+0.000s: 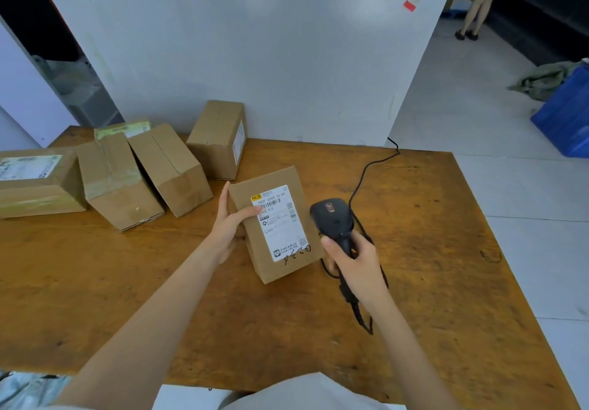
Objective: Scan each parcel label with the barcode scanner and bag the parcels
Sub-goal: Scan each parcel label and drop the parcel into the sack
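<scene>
right hand [353,260] grips the black barcode scanner [333,218] by its handle, its head just beside the labelled parcel [274,224]. left hand [229,221] clasps that parcel's left edge, mid wooden table [430,250]. other boxes [165,170] sit behind.

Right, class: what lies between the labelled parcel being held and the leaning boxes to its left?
In the head view, the left hand, gripping the labelled parcel, then bare table up to the leaning boxes.
</scene>
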{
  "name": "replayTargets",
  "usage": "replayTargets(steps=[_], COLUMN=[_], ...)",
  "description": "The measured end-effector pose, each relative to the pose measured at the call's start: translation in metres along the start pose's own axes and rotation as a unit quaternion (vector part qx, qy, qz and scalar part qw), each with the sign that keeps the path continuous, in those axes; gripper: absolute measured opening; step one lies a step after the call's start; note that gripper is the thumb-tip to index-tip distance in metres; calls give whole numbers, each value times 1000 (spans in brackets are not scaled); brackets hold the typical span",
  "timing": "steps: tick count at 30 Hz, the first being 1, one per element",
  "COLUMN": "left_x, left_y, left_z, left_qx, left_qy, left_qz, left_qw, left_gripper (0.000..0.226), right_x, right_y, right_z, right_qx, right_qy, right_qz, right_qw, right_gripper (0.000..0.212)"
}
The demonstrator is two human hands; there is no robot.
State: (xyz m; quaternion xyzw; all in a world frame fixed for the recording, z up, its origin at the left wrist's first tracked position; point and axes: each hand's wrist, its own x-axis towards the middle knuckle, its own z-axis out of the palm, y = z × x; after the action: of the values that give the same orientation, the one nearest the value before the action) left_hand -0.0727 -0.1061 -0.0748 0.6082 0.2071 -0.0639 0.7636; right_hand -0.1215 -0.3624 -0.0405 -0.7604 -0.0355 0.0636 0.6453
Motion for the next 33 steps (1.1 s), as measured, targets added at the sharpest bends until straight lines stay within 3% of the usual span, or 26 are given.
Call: replayTargets(steps=[3, 5, 14, 22, 26, 33], left_x=[-2, -1, 3, 9, 10, 8], left_y=[0, 1, 0, -1, -1, -1], left_z=[3, 4, 2, 2, 2, 2], left_qx=[-1, 4, 4, -3, -1, -13], left_qy=[11, 19, 31, 31, 34, 37], left_qz=[8, 16, 24, 14, 15, 17], left_qw=[1000, 1000, 999, 999, 999, 999], left_gripper=[87, 91, 80, 64, 61, 65], right_x=[-13, -21, -29, -29, -30, -31], right_y=[-17, -20, -20, -21, -22, -22], right_z=[12, 23, 42, 45, 46, 49], right_qx=[19, 4, -67, -96, -102, -101], right_qy=[-129, -151, -92, -90, -80, -77], right_qz=[-10, -18, -54, -42, -37, -36], right_qw=[991, 988, 992, 990, 991, 991], right_gripper=[30, 28, 40, 52, 65, 66])
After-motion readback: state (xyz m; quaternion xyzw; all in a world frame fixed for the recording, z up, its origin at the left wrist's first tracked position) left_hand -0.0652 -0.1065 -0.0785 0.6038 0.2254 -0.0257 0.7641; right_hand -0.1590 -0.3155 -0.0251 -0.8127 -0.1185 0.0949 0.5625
